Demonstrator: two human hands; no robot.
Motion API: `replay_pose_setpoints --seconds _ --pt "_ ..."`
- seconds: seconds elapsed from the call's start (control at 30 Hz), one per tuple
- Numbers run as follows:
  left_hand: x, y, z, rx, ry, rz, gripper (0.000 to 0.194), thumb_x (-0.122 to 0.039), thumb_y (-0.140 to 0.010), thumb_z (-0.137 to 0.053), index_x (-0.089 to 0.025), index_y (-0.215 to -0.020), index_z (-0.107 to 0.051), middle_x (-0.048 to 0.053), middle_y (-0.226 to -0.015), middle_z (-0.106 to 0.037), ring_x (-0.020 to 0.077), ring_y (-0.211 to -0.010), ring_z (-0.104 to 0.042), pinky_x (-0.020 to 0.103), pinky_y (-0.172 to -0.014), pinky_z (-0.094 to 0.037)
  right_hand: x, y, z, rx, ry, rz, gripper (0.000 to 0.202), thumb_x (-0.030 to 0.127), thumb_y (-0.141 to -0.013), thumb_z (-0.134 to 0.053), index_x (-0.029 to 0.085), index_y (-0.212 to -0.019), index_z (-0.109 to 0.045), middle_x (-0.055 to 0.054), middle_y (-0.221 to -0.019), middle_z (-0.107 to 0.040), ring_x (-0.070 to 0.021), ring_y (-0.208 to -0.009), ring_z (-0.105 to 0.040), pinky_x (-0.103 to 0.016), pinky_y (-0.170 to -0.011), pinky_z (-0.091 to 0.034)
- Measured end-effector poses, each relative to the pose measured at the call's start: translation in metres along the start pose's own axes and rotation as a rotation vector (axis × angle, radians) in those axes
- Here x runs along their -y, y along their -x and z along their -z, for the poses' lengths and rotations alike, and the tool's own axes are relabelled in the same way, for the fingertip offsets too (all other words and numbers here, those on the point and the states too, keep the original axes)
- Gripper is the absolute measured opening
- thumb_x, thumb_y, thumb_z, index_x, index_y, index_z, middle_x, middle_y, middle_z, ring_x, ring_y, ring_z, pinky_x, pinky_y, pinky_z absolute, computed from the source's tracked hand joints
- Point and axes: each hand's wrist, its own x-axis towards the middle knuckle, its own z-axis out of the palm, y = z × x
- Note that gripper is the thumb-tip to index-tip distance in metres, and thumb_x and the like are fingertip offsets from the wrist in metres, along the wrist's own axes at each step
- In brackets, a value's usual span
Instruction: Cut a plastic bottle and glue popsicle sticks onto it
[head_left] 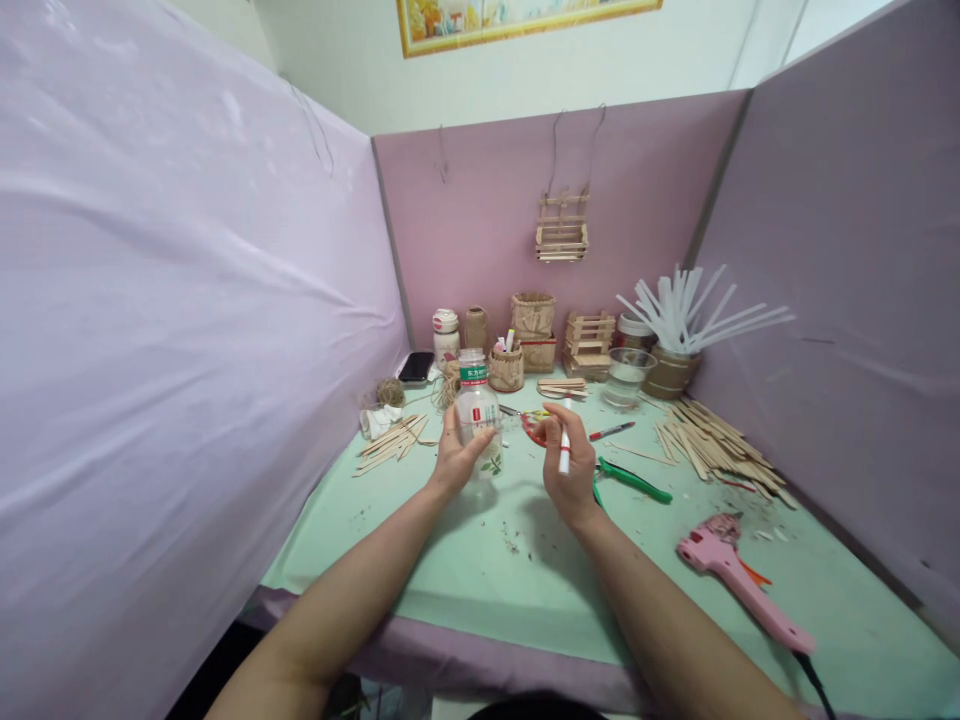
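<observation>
My left hand (452, 462) is wrapped around a clear plastic bottle (474, 408). The bottle stands upright above the table, with an uncapped neck, a green band at its shoulder and a printed leaf low on its side. To its right, my right hand (573, 482) grips a white marker (565, 452) with a red ring, held near vertical between the fingers and apart from the bottle. Green-handled pliers (636, 481) lie just behind and right of that hand, partly covered by it. A red-and-black pen (611, 431) rests farther back.
A pink glue gun (742, 585) lies at the front right, its cord running off the edge. Wooden sticks (712, 450) are piled at right, more sticks (394, 443) at left. Glue sticks (679, 310), a water bowl (627, 380) and a pen cup (506, 370) stand behind.
</observation>
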Motion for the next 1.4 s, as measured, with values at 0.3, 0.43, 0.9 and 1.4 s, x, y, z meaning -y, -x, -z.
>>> replay_pose_setpoints --seconds 0.3,0.43,0.9,1.4 --pt "0.012 -0.005 0.003 0.087 0.225 0.092 0.065 -0.046 -0.074 -0.076 -0.022 -0.126 -0.046 0.008 -0.116 -0.066 0.0246 -0.103 -0.067 0.041 -0.091 -0.053 -0.01 -0.012 0.0 0.318 0.212 0.379 0.017 0.023 -0.092 -0.061 0.026 -0.107 -0.056 -0.007 -0.116 -0.072 -0.0263 -0.116 -0.064 -0.063 -0.114 -0.028" --pt "0.013 -0.005 0.004 0.143 0.248 0.136 0.07 -0.048 -0.068 -0.081 -0.022 -0.123 -0.047 0.009 -0.115 -0.067 0.027 -0.107 -0.066 0.041 -0.091 -0.053 -0.016 -0.009 0.0 0.283 0.249 0.346 0.017 0.019 -0.092 -0.059 0.026 -0.108 -0.057 -0.003 -0.101 -0.074 -0.0217 -0.091 -0.069 -0.06 -0.113 -0.031" --pt "-0.005 -0.009 0.01 0.228 0.567 0.459 0.072 -0.041 -0.059 -0.087 -0.019 -0.116 -0.05 0.008 -0.093 -0.072 0.024 -0.076 -0.072 0.037 -0.071 -0.058 -0.009 -0.013 0.001 0.058 -0.058 -0.272 0.024 0.039 -0.085 -0.064 0.023 -0.099 -0.052 -0.012 -0.119 -0.07 -0.0245 -0.108 -0.066 -0.041 -0.093 -0.049" --pt "-0.012 -0.018 0.022 0.216 0.681 0.455 0.056 -0.038 -0.065 -0.078 -0.013 -0.112 -0.062 0.012 -0.088 -0.075 0.0309 -0.092 -0.074 0.04 -0.077 -0.06 -0.017 -0.017 0.005 0.275 0.358 -0.467 0.02 0.034 -0.087 -0.056 0.022 -0.102 -0.053 -0.009 -0.108 -0.07 -0.0239 -0.094 -0.064 -0.031 -0.076 -0.042"
